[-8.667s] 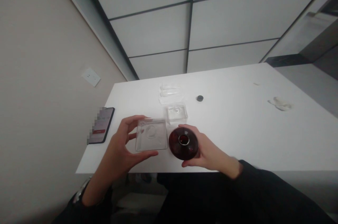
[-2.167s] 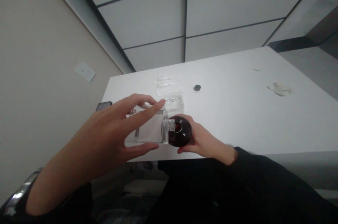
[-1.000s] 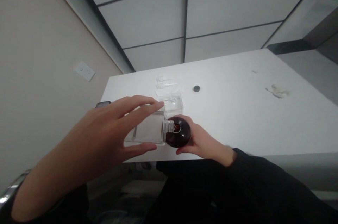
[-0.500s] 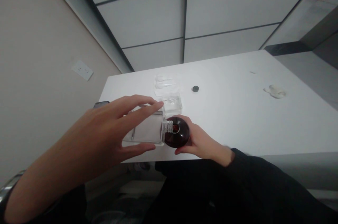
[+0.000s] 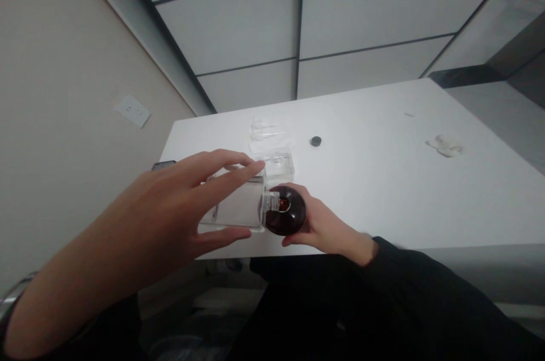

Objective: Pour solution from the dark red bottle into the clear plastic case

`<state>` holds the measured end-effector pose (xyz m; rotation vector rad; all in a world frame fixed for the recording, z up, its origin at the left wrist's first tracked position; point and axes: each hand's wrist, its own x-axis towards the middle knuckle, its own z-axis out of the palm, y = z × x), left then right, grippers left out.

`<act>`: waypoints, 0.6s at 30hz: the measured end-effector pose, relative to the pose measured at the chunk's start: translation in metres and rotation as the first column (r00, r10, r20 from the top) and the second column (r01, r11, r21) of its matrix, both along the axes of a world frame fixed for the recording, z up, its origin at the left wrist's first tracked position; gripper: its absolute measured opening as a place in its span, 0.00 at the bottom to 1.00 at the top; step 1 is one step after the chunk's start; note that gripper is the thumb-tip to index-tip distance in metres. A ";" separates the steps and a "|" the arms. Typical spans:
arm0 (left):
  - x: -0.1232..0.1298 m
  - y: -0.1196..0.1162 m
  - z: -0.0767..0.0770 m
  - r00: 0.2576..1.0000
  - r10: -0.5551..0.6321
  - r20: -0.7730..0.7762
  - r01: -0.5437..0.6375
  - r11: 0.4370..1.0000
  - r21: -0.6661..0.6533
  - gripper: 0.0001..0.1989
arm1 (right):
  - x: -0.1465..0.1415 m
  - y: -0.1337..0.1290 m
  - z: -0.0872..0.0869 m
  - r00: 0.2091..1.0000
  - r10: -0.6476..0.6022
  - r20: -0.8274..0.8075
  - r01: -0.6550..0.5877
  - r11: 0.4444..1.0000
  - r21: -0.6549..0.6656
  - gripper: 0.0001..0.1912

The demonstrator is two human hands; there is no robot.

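Note:
My left hand is wrapped round a clear, square-sided glass bottle, which lies tipped on its side with its threaded neck pointing right. That neck sits over the mouth of a dark brown round bottle, seen from above. My right hand grips the brown bottle from its right side. Whether liquid is running between the two cannot be made out. Just behind the necks, a second clear square glass bottle rests on the table.
On the white table are clear thin plastic pieces, a small dark round cap and a crumpled whitish scrap. A dark object shows behind my left hand. The wall with a socket is at left.
Both hands and bottles keep nearly the same positions. The whole view has shifted very slightly.

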<state>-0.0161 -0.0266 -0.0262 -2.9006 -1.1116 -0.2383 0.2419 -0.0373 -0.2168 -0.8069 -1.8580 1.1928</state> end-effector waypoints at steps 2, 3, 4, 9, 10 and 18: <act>0.000 0.000 0.001 1.000 0.007 0.010 -0.007 1.000 -0.010 0.30 | 0.000 0.000 0.000 1.000 0.003 -0.003 -0.003 1.000 0.001 0.49; 0.000 -0.001 0.001 1.000 0.008 0.010 -0.007 1.000 -0.014 0.30 | 0.000 0.000 0.001 1.000 0.003 -0.003 -0.003 1.000 0.000 0.49; 0.000 -0.001 0.001 1.000 0.005 0.008 -0.005 1.000 -0.014 0.30 | 0.000 0.000 0.001 1.000 0.002 -0.003 -0.002 1.000 0.000 0.49; 0.001 -0.001 0.003 0.999 -0.029 -0.028 0.029 0.999 0.013 0.30 | -0.001 0.000 0.002 1.000 0.000 -0.012 0.000 1.000 0.006 0.48; 0.001 0.000 0.004 0.999 -0.041 -0.028 0.041 0.999 0.021 0.30 | -0.001 0.000 0.002 1.000 -0.001 -0.014 0.001 1.000 0.008 0.48; 0.001 0.000 0.006 0.997 -0.048 -0.059 0.049 0.999 0.022 0.30 | 0.000 0.000 0.003 1.000 -0.004 -0.002 0.004 1.000 0.011 0.48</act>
